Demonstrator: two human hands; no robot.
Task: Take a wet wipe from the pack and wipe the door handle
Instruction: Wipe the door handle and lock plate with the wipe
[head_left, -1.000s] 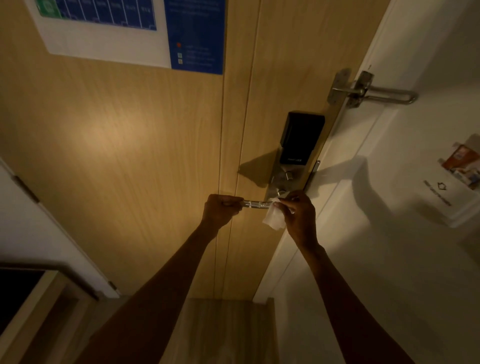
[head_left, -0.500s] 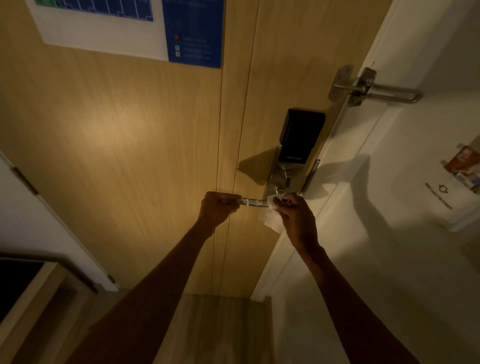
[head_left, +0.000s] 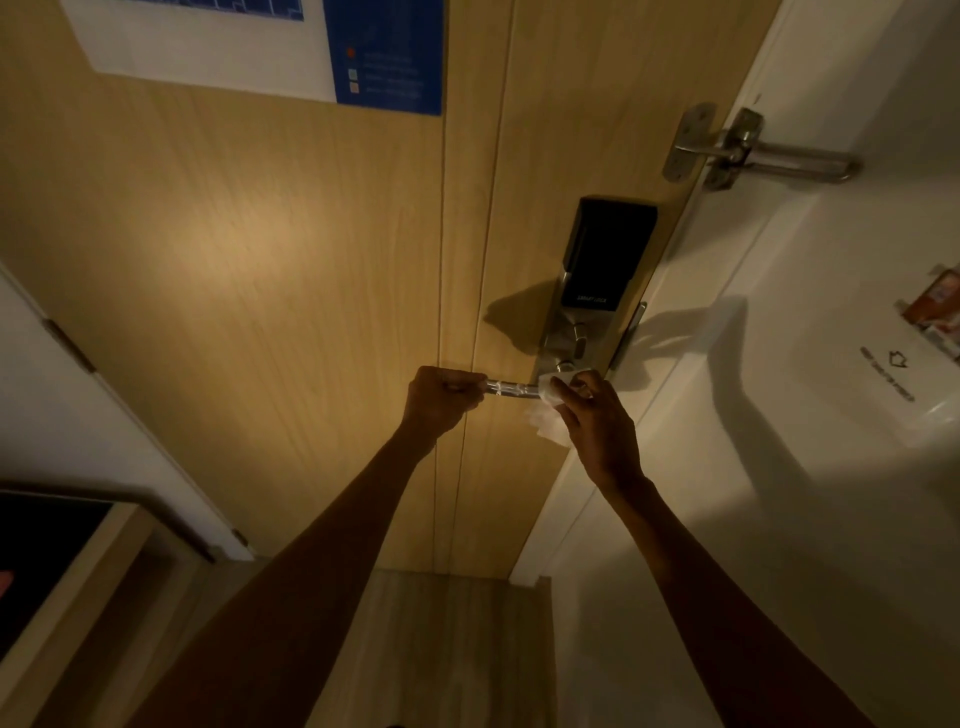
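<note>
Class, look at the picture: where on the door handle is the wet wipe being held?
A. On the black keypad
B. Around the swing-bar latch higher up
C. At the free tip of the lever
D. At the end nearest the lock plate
D: the right hand presses the wet wipe against the door handle beside the lock plate, while the left hand grips the free tip.

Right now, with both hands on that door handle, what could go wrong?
The left hand covers the free end of the handle, so that part may go unwiped. The wipe hangs loose from the right hand and could slip. Pressing down might unlatch the door.
</note>
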